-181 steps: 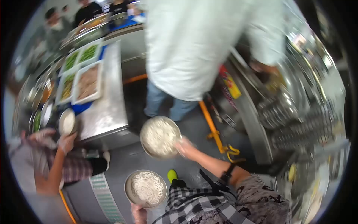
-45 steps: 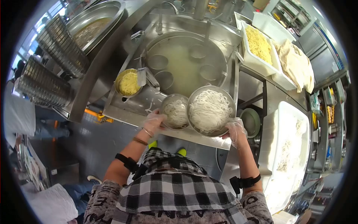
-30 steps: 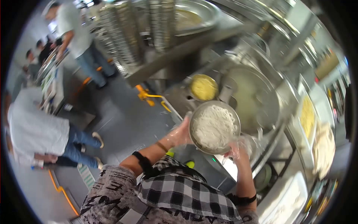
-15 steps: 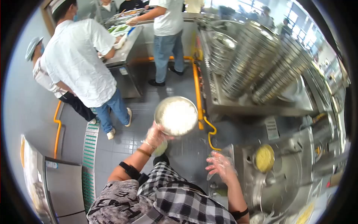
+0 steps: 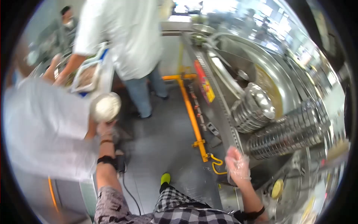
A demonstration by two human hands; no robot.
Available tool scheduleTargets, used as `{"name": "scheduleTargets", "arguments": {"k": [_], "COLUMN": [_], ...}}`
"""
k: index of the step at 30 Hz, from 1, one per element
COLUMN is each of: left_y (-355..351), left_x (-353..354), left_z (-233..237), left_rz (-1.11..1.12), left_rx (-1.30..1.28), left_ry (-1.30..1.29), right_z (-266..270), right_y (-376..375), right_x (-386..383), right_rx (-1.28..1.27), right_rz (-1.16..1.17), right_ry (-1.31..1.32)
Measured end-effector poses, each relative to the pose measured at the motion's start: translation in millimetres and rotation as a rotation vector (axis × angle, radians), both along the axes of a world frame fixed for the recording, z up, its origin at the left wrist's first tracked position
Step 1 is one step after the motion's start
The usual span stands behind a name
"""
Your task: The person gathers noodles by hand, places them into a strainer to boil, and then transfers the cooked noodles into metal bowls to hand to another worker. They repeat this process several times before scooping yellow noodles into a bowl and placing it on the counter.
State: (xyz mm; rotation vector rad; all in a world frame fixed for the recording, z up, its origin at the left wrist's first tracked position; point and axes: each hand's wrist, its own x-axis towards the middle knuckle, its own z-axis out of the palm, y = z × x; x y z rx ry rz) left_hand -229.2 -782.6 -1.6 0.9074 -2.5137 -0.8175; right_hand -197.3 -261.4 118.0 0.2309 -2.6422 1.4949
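Note:
At the left, my left hand (image 5: 107, 128), in a clear plastic glove, grips a round metal bowl (image 5: 94, 105) from its near side. White rice (image 5: 107, 107) fills the bowl. It is held up beside a co-worker in white, overlapping that person's arm and the counter's near end in this view. My right hand (image 5: 238, 164), also gloved in clear plastic, is at the edge of the metal counter (image 5: 230, 128). Its fingers are loosely bent, with nothing seen in them. Close by lies a long stack of metal bowls (image 5: 287, 130).
Two co-workers in white shirts (image 5: 128, 41) stand close at left and ahead; one reaches toward a food tray (image 5: 86, 76). A large metal basin (image 5: 287, 82) and a shorter bowl stack (image 5: 253, 108) are at right. An orange pipe (image 5: 192, 115) runs low along the counter.
I have moved forward, toward the co-workers and the counter. My left hand has carried the bowl of rice forward and left. My right hand has come up beside the metal counter, its fingers less spread.

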Motion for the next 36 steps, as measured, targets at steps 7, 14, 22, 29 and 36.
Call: {"name": "scheduleTargets", "arguments": {"k": [7, 14, 22, 29, 36], "left_y": [-157.1, -129.2, 231.1, 359.8, 491.0], "left_x": [-53.3, -30.6, 23.9, 87.8, 166.0], "left_z": [-91.0, -90.4, 87.7, 36.4, -13.3], "left_rz": [0.194, 0.027, -0.897, -0.776, -1.799], "left_rx": [0.027, 1.115, 1.729, 1.736, 0.724], "left_ry": [0.234, 0.619, 0.048, -0.472, -0.104], "right_z": [98.9, 75.8, 110.7, -25.0, 0.8], "right_y": [-19.3, 18.1, -6.4, 69.8, 226.6], "right_x": [-121.2, -161.4, -26.9, 162.9, 300.6], "right_rx": [0.949, 0.855, 0.730, 0.668, 0.330], "right_rz": [-0.321, -0.380, 0.156, 0.329, -0.459], "right_ry": [0.626, 0.416, 0.610, 0.169, 0.220]}}
